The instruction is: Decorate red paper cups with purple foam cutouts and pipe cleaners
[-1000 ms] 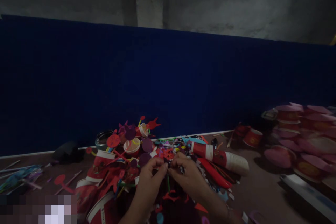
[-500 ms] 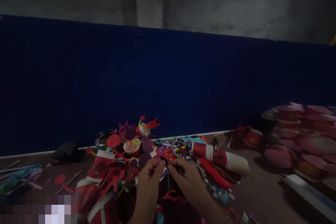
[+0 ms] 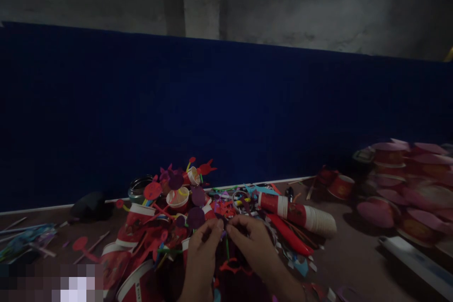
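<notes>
My left hand (image 3: 204, 247) and my right hand (image 3: 252, 240) are close together at the lower middle, fingertips pinched. Between them they hold a small dark purple paper piece (image 3: 221, 216), mostly covered by the fingers. Below the fingertips a green strip (image 3: 227, 246) shows, with a red paper cutout (image 3: 231, 265) under it; whether these join the purple piece I cannot tell. Just left of my left hand is a heap of red paper cups (image 3: 136, 214) with purple and red cutouts. Beyond the fingers lie small red and purple scraps (image 3: 226, 206).
Nested paper cups (image 3: 306, 217) lie on their side to the right, beside a red pointed object (image 3: 292, 236). Further right are stacked cups with pink tops (image 3: 417, 188) and a long white box (image 3: 417, 259). A blue partition (image 3: 226, 113) stands behind the table. Straws (image 3: 26, 233) lie at left.
My hands have shifted very slightly down, and the pinched purple piece shows less between the fingertips. The things around them stay where they were.
</notes>
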`<state>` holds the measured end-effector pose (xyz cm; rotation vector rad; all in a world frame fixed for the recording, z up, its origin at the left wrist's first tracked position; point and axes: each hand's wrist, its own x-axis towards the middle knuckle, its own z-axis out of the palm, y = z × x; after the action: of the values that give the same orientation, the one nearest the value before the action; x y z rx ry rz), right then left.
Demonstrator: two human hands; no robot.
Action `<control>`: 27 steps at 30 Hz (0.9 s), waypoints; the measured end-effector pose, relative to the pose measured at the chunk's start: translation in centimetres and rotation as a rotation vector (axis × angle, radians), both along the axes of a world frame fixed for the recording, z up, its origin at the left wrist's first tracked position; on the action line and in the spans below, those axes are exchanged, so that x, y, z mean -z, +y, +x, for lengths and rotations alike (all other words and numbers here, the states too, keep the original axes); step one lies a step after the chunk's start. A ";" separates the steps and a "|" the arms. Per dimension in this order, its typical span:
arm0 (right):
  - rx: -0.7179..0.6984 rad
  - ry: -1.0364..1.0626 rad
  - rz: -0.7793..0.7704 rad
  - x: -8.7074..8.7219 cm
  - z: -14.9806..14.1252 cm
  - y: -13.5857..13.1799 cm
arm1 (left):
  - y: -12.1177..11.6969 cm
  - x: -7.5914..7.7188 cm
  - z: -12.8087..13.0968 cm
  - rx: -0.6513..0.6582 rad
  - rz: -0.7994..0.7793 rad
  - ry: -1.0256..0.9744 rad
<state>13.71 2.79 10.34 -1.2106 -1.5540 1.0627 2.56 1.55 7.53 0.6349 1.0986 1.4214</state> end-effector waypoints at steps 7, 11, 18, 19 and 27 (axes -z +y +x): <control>0.007 -0.012 0.014 -0.1 0.1 0.1 | 0.2 0.3 -0.1 0.028 0.009 -0.056; -0.003 -0.024 0.026 0.0 0.1 0.1 | 0.2 -0.3 0.0 0.019 -0.054 -0.093; 0.052 -0.354 0.154 0.3 1.6 1.0 | 0.6 -1.4 -0.9 -0.011 -0.059 -0.113; 0.087 -0.484 0.187 0.5 2.1 1.4 | 0.9 -1.5 -1.4 -0.026 -0.007 -0.041; 0.150 -0.496 0.313 0.8 2.7 3.1 | 2.9 -2.6 -4.6 0.012 0.173 0.386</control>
<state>16.39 5.90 9.51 -1.4043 -1.8796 0.4117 -2.05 4.42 10.17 1.0712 1.2739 1.4281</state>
